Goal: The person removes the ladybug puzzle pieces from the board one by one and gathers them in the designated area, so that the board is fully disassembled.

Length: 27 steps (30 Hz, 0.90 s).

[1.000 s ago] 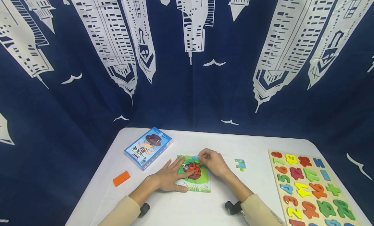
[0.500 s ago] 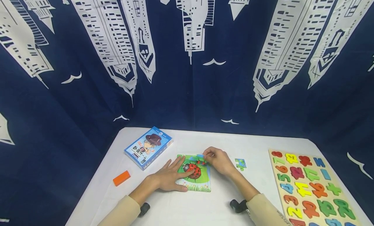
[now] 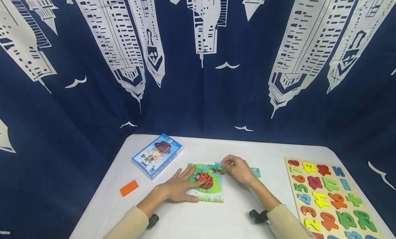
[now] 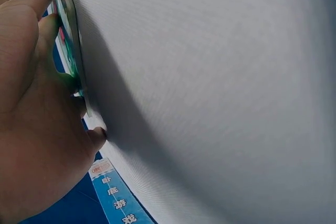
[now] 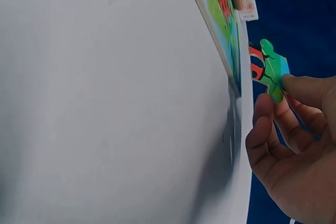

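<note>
Ladybug jigsaw puzzle, head view, lay on a white table under a spread left hand, apparently for steadying; right hand pinched a puzzle piece at its upper right corner. Left wrist view: blue game box beyond that hand. Right wrist view: piece gripped by its blue edge, presumably keeping the opposite side clear

Beige sleeves, black wrist cameras
</note>
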Each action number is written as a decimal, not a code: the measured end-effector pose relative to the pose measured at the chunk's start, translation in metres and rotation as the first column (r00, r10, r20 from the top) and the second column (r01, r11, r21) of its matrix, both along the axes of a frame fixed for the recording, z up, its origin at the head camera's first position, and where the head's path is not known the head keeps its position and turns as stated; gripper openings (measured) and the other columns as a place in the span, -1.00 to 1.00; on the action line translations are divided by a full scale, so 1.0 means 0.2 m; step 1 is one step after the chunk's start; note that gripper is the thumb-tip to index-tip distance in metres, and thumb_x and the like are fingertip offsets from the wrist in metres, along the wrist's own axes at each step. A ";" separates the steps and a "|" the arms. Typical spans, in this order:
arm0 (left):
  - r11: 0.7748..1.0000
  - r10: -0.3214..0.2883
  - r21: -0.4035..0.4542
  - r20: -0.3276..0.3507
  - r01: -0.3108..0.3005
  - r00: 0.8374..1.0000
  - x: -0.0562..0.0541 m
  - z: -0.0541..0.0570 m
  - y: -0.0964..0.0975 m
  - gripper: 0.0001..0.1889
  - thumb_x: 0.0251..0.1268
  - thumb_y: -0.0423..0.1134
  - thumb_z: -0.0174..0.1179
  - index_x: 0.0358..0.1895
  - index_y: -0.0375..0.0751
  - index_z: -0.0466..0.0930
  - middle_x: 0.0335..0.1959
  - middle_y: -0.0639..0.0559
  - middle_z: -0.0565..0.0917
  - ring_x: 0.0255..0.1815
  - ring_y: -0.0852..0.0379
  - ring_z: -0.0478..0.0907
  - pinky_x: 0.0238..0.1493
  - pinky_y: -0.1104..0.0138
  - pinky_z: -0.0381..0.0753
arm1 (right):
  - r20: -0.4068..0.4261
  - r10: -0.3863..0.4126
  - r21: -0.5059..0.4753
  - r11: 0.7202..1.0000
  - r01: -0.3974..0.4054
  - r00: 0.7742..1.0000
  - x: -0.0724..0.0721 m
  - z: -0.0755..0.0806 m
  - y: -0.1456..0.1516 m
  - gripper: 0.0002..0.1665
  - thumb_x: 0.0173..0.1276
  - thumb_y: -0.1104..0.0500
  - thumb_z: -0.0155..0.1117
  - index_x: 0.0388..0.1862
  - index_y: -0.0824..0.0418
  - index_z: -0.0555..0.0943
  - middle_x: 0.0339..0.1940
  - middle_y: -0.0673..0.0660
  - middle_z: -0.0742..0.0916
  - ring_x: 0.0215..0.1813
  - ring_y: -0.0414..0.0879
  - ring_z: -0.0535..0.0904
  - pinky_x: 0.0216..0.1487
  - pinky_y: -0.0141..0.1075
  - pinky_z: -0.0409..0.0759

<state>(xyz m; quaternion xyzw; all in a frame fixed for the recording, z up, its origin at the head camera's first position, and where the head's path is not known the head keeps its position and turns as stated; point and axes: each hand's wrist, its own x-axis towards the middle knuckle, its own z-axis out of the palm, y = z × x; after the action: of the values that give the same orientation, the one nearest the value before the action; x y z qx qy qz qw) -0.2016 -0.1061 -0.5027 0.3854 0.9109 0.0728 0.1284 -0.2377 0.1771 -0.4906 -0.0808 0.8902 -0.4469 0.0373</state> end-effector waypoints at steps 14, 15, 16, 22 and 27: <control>1.000 0.000 0.020 0.005 0.000 1.000 0.00 0.00 0.00 -0.22 0.10 0.47 -0.16 0.42 0.38 -0.02 0.48 -0.19 -0.31 0.45 -0.15 -0.41 0.34 -0.15 -0.24 | 0.080 -0.005 0.027 1.000 0.003 0.997 -0.04 0.00 0.17 -0.86 0.19 0.12 0.32 -0.28 0.12 0.63 -0.42 0.02 0.66 -0.41 -0.07 0.60 -0.38 -0.23 0.58; 1.000 0.000 0.020 0.005 0.000 1.000 0.00 0.00 0.00 -0.22 0.10 0.47 -0.16 0.42 0.38 -0.02 0.48 -0.19 -0.31 0.45 -0.15 -0.41 0.34 -0.14 -0.24 | 0.074 -0.001 0.046 0.999 -0.003 0.997 -0.04 0.01 0.19 -0.85 0.18 0.11 0.32 -0.28 0.11 0.63 -0.42 0.01 0.65 -0.41 -0.08 0.58 -0.39 -0.23 0.57; 1.000 0.001 0.022 0.006 -0.001 1.000 0.00 0.00 0.00 -0.22 0.10 0.47 -0.16 0.42 0.38 -0.01 0.48 -0.19 -0.30 0.45 -0.14 -0.41 0.34 -0.14 -0.24 | 0.068 0.007 0.062 0.998 -0.011 0.998 -0.05 0.01 0.20 -0.85 0.18 0.11 0.32 -0.28 0.10 0.63 -0.43 0.02 0.64 -0.40 -0.07 0.56 -0.38 -0.24 0.55; 1.000 0.001 0.026 -0.001 -0.001 1.000 0.00 0.00 0.00 -0.22 0.10 0.47 -0.15 0.42 0.37 0.00 0.48 -0.20 -0.29 0.45 -0.15 -0.40 0.34 -0.15 -0.23 | 0.046 0.060 0.160 0.985 -0.067 0.997 -0.07 0.03 0.29 -0.89 0.21 0.13 0.30 -0.26 0.05 0.66 -0.42 -0.05 0.67 -0.33 -0.11 0.51 -0.32 -0.26 0.45; 1.000 0.001 0.024 0.003 -0.001 1.000 0.00 -0.01 0.00 -0.22 0.10 0.48 -0.16 0.42 0.38 -0.01 0.48 -0.18 -0.30 0.45 -0.13 -0.41 0.35 -0.13 -0.24 | 0.078 0.057 0.205 0.976 -0.072 0.995 -0.09 0.02 0.34 -0.89 0.21 0.11 0.30 -0.27 0.03 0.68 -0.40 -0.08 0.68 -0.31 -0.13 0.52 -0.27 -0.25 0.46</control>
<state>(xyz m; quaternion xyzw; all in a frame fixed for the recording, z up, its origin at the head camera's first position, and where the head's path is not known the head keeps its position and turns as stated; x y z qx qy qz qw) -0.2014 -0.1067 -0.5040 0.3861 0.9100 0.0842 0.1253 -0.2551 0.2460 -0.4868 -0.0891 0.9269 -0.3528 0.0919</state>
